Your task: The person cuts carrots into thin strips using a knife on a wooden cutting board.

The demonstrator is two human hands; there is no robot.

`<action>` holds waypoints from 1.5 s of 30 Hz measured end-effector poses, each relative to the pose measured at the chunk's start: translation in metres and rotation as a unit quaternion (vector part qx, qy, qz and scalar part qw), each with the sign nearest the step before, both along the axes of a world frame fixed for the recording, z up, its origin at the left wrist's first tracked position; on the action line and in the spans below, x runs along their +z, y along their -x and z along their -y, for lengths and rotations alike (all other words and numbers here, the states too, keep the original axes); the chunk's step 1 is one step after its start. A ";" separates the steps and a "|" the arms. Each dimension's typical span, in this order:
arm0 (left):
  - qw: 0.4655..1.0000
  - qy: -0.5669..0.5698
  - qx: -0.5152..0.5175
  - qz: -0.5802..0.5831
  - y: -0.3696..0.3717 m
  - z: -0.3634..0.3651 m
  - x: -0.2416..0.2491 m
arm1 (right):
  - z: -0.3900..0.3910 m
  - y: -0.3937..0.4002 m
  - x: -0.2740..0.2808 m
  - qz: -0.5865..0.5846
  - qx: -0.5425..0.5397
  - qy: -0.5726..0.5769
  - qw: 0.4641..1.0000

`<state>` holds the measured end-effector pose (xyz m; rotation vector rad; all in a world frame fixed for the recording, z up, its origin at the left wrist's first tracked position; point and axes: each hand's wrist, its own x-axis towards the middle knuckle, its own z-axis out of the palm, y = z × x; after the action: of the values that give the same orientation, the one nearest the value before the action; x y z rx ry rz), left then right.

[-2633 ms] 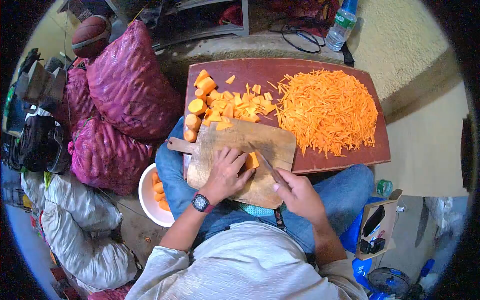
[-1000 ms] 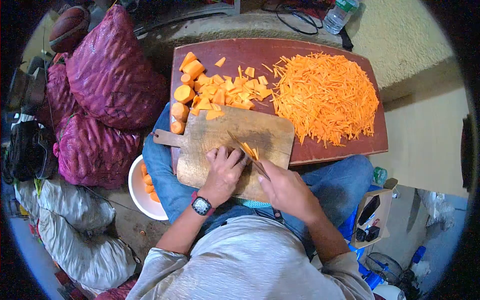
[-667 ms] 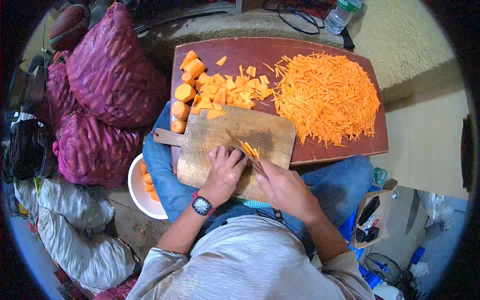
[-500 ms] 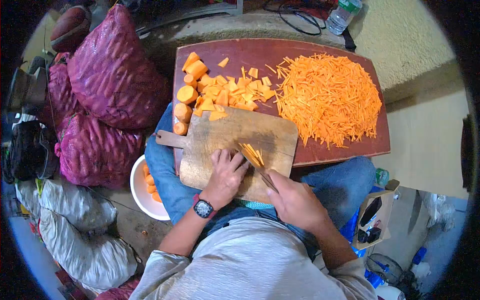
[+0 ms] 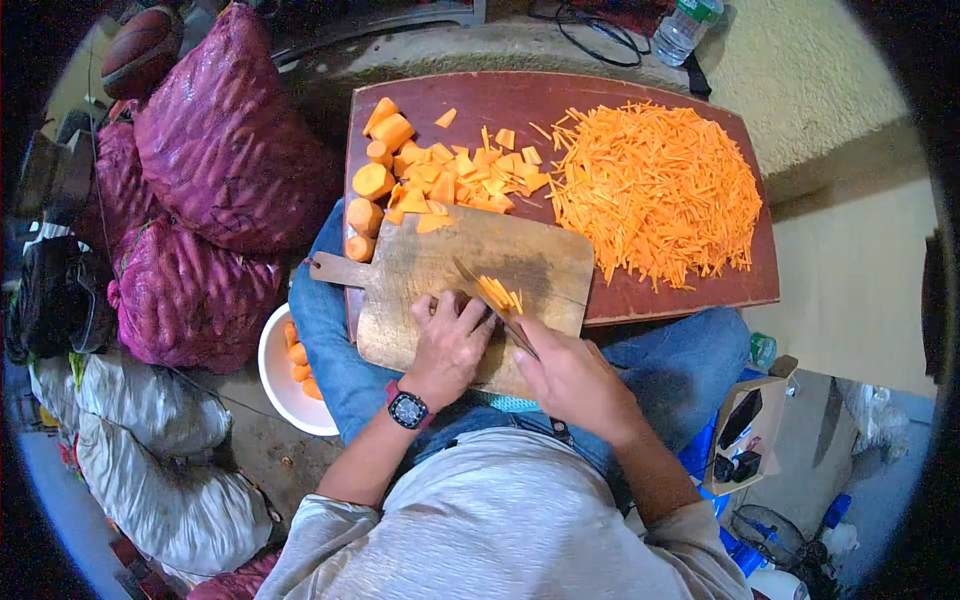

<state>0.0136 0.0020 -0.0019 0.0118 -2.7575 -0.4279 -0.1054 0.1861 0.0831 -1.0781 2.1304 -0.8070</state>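
Note:
A wooden cutting board [image 5: 415,262] lies tilted over my lap and the table's near edge. My left hand [image 5: 450,345] rests on it with bent fingers pressed down; whatever lies beneath the fingertips is hidden. Closed around the handle of a knife [image 5: 518,332], my right hand [image 5: 580,385] keeps the blade close to the left fingers. Several thin carrot strips [image 5: 498,293] cling along the blade. Past the board are carrot slices [image 5: 465,180] and thick carrot chunks [image 5: 373,181]. A large heap of shredded carrot [image 5: 660,195] sits to the right.
Beneath the carrots is a dark red table [image 5: 690,305]. A white bowl [image 5: 283,395] with carrot pieces stands left of my leg. Full purple mesh sacks [image 5: 225,140] and white sacks [image 5: 165,490] crowd the left side. A plastic bottle [image 5: 682,35] lies beyond the table.
My right hand and the knife have shifted slightly left and away from me, bringing the blade closer to the left fingers. The left hand stays nearly in place.

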 end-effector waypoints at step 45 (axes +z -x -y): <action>1.000 0.003 0.009 -0.015 -0.003 0.002 -0.001 | -0.002 0.010 0.002 0.038 0.013 0.073 0.997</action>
<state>0.0163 0.0000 -0.0029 0.0287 -2.7276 -0.4108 -0.1153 0.1876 0.0854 -1.1284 2.0162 -0.9889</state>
